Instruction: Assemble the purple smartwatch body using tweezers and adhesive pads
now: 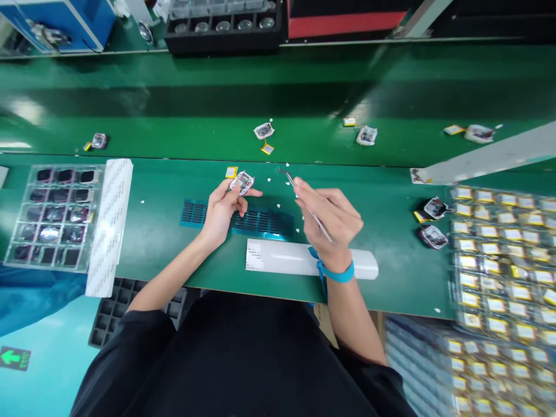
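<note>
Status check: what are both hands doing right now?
Left hand holds small device. Right hand grips tweezers, tip near it. Nothing between them.

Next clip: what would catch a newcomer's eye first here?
At the centre of the green bench, the left hand holds a small white-rimmed device with a yellow battery hanging beside it, while the right hand, blue strap at the wrist, grips tweezers pointed toward it. At the right edge, trays of yellow-labelled batteries fill the view; a clear tray of dark parts sits far left.
</note>
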`<state>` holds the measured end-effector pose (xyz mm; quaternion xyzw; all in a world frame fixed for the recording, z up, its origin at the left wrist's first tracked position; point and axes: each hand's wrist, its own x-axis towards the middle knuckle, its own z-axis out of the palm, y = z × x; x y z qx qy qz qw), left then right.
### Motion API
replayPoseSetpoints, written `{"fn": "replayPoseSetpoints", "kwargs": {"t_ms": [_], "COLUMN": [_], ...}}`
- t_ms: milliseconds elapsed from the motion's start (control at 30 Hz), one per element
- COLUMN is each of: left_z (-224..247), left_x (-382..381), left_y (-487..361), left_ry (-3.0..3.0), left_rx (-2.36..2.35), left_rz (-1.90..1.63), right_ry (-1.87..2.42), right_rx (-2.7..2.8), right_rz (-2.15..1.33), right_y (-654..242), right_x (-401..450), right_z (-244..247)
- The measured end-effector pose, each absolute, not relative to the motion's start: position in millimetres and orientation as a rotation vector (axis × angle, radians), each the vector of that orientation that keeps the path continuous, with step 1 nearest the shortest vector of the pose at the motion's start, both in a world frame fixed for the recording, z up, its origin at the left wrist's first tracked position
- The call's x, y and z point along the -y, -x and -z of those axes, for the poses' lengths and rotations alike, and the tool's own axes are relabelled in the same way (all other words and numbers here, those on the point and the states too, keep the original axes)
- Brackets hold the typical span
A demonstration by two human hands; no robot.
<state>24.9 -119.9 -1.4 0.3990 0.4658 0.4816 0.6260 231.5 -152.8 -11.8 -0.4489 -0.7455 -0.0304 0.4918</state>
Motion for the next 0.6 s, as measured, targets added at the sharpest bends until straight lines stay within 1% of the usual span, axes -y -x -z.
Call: {"fn": "replayPoseSetpoints", "kwargs": {"t_ms": [100, 333, 600], "left_z": [7.3, 12.0, 1.8], "left_x": [117.4, 120.4, 122.4], "left_y": [-20.8, -18.4, -17.7], "left_ry": [-0.905, -0.778, -0.696], "left_rx": [-1.086, -1.142, -1.163], "left_rz": [-1.097, -1.164, -1.234], "right_ry": [1.018, 0.887, 0.901], "right_rx": [1.865, 1.996, 2.056], "right_rz": [0.047, -0.054, -0.105], "right_y": [-227.6, -217.8, -209.0], "right_x": [153.3, 159.9, 166.3], "right_z": [20.6, 21.1, 22.6]}}
